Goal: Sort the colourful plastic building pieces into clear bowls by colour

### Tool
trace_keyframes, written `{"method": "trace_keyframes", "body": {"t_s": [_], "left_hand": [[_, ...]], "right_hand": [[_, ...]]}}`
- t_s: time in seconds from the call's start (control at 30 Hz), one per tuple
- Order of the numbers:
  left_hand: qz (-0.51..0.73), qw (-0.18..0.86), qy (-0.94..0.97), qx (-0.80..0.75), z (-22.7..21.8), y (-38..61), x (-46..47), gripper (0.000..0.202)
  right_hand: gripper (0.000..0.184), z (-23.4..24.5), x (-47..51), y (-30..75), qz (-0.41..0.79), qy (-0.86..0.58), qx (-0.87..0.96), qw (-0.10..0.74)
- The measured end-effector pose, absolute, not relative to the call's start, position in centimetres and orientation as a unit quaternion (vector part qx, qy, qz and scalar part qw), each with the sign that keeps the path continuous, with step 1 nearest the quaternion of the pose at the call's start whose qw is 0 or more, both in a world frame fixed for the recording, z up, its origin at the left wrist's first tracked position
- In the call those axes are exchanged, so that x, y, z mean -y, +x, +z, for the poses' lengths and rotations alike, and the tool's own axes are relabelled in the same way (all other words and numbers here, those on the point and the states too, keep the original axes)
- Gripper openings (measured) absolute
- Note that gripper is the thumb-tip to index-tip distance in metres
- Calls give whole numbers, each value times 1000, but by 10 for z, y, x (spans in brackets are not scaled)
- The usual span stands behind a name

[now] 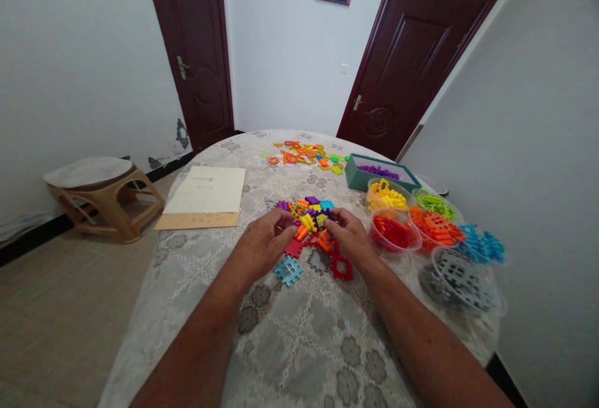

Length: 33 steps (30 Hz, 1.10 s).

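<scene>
A pile of small colourful plastic interlocking pieces [309, 211] lies on the table [290, 333] in front of me. My left hand [264, 242] rests at the pile's left side, fingers curled and pinched on pieces I cannot make out. My right hand [349, 236] is at the pile's right side, fingers closed on an orange piece [324, 242]. A blue square piece [288, 269] and a red square piece [342, 266] lie flat just below my hands.
Clear tubs at the right hold red [394, 231], yellow [386, 196], orange [437, 228], green [436, 203] and blue [482, 246] pieces; a teal box [379, 172] holds purple ones. A grey-piece tub [461, 280], a far pile [306, 155], papers [206, 193] and a stool [100, 199] are about.
</scene>
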<state>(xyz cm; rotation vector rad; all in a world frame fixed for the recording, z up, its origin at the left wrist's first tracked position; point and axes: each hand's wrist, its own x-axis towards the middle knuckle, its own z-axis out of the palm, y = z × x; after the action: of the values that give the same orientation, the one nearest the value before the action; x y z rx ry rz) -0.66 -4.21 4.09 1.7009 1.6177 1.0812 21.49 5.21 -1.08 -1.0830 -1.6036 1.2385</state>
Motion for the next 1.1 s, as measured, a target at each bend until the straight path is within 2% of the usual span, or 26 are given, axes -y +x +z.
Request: {"method": "trace_keyframes", "body": {"t_s": [0.13,0.3,0.37,0.5,0.6,0.7,0.8,0.9,1.0,1.1], "left_hand": [[412,293,633,-587,34,-1,40,36],[374,270,669,-583,39,0,42,20],[372,247,657,-608,41,-5,42,21],[394,226,612,-647,40,-18,38,27],[408,225,590,-659,38,-22,37,28],[412,228,585,-660,37,-21,36,28],[409,232,590,-656,37,-21,36,30],[408,243,592,-651,37,-23,34,33],[396,246,593,-657,36,-26,32,37],[380,242,599,-662,34,-28,30,39]], "right_hand": [[35,1,-30,206,563,-360,658,346],[34,15,-22,212,561,-333,708,271],[32,24,-24,222,504,-349,758,221],[22,39,-17,236,305,-369,874,81],[32,38,-4,230,171,-388,906,-6],[41,28,3,219,85,-431,897,-58],[39,23,1,215,72,-430,897,-73],[24,26,-6,217,71,-418,904,-60],[16,36,-12,222,69,-438,896,-24],[14,47,-16,230,97,-452,885,50]]}}
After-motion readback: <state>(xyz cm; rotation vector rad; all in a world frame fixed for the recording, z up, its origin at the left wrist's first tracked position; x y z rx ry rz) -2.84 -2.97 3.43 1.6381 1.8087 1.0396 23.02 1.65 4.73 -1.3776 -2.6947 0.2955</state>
